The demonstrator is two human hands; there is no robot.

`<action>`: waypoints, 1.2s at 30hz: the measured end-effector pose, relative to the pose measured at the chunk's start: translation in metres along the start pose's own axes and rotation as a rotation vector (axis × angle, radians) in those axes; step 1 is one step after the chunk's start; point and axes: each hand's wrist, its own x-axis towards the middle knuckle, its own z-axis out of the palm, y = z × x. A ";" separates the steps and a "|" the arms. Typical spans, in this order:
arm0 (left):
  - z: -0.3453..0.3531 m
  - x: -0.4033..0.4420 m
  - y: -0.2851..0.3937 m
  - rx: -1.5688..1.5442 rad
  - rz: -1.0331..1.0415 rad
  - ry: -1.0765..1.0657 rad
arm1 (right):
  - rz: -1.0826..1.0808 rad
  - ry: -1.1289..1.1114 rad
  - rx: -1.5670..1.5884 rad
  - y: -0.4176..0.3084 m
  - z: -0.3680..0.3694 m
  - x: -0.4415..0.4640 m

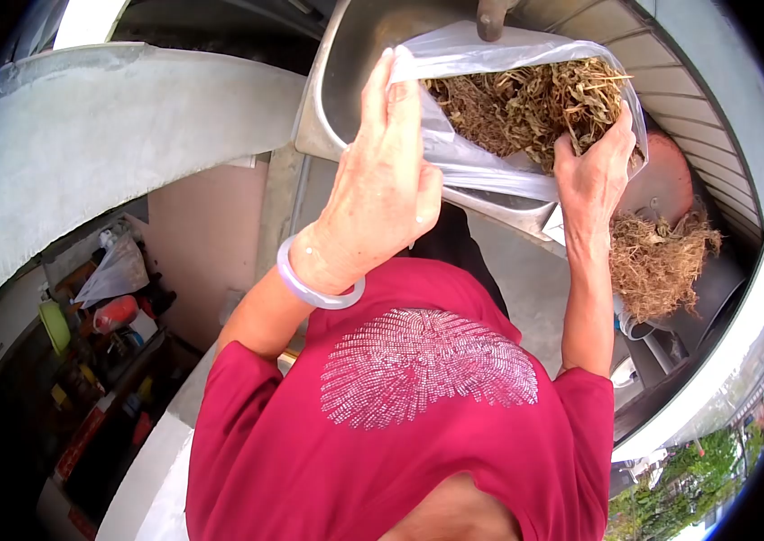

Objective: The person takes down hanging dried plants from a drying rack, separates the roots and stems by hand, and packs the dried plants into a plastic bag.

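A clear plastic bag (pixel 490 52) lies with its mouth open over the metal sink. Inside it are dried brown plants (pixel 517 108), a tangle of stems, leaves and fine roots. My left hand (pixel 373 180), with a pale bangle at the wrist, has the bag's left edge pinched at the fingertips. At the bag's right end, my right hand (pixel 594 171) reaches in, thumb and fingers closed round a bunch of the dried plants. The palm side of that hand is hidden.
The sink (pixel 332 135) has a tap (pixel 491 20) at its far side. Another clump of dried roots (pixel 662 266) sits to the right, beside a round reddish object (pixel 662 176). A curved grey ledge (pixel 129 135) and a cluttered shelf are on the left.
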 end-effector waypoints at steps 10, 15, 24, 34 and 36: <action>0.001 0.022 -0.004 -0.420 -0.107 -0.131 | -0.286 -0.123 -0.059 -0.021 -0.001 -0.003; 0.006 0.023 0.002 -0.420 -0.123 -0.180 | -0.401 -0.122 -0.242 -0.038 0.002 -0.006; -0.001 0.020 0.026 -0.600 -0.096 -0.157 | -0.515 -0.321 -0.187 -0.061 0.049 -0.017; -0.006 0.006 0.019 -0.555 -0.112 -0.114 | -0.509 -0.410 0.111 -0.076 -0.025 0.003; -0.007 0.005 0.022 -0.587 -0.134 -0.110 | -0.428 -0.466 0.146 -0.066 -0.035 0.026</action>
